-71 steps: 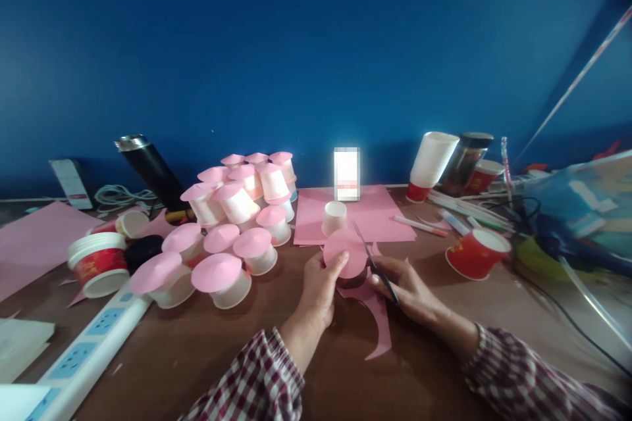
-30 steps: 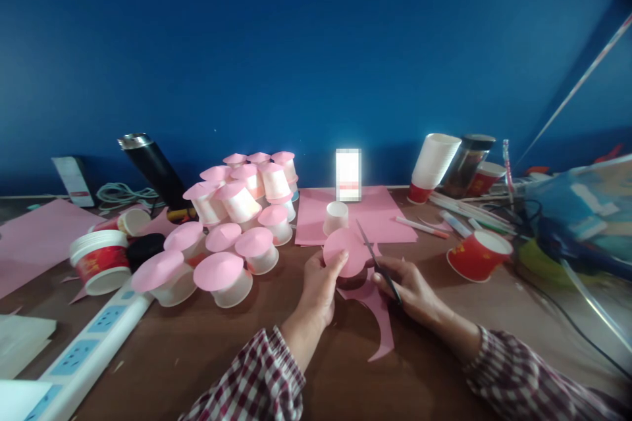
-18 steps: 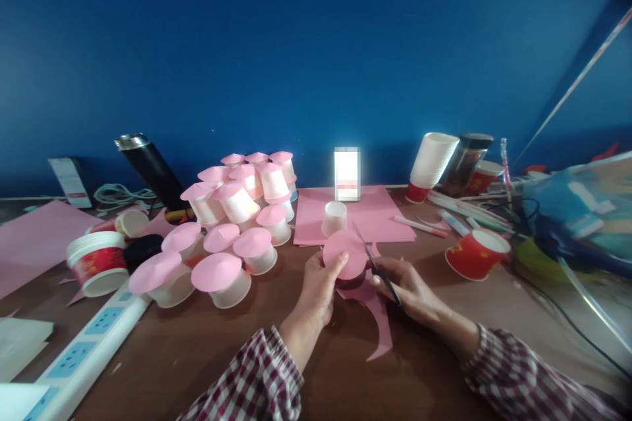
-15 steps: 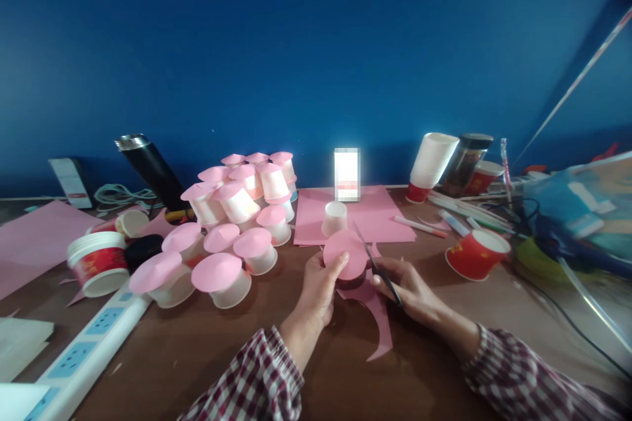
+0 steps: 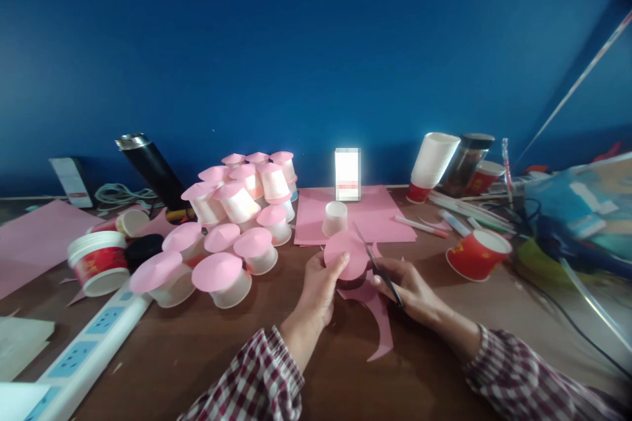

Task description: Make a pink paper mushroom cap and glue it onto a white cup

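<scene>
Scissors (image 5: pixel 392 291), wrapped by curled fingers of the right hand (image 5: pixel 412 289), slant forward-left along the right edge of a pink paper disc (image 5: pixel 353 250), contact unclear, while the left hand (image 5: pixel 318 283), thumb on top and fingers mostly hidden, pinches the disc's lower left above the worktop (image 5: pixel 227 368).

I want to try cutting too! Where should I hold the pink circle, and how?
I'd pinch the pink circle by its near-left edge, coming from the left, thumb on top, as the left hand does. It looks thin and flat, so a pinch should suit; the scissors are along its right side, so the left seems safer.
</scene>
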A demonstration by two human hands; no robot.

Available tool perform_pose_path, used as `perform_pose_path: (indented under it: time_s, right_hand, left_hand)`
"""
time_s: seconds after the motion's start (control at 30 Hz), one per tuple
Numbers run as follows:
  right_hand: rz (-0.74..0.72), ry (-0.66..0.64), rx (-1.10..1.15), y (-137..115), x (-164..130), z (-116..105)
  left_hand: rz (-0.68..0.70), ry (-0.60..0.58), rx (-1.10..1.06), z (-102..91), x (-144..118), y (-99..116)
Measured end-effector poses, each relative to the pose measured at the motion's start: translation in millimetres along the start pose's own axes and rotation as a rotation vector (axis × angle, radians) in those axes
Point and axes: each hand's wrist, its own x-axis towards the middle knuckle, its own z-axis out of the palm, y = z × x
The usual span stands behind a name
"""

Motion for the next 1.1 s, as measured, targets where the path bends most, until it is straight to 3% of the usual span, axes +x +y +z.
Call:
perform_pose_path:
  time_s: [0.33, 0.6, 1.1]
  right_hand:
    - [-0.005, 0.027, -0.033, 0, 1, 2]
    - [0.106, 0.115, 0.085, 11, 0, 2]
    - [-0.125, 0.206, 0.01, 14, -1, -7]
  left_hand:
    - [0.004, -0.001, -0.007, -1.7, 2, -3]
    - [-0.001, 0.006, -0.017, 0.9, 0, 1]
    - [0.09, -0.025, -0.079, 2.7, 0, 14]
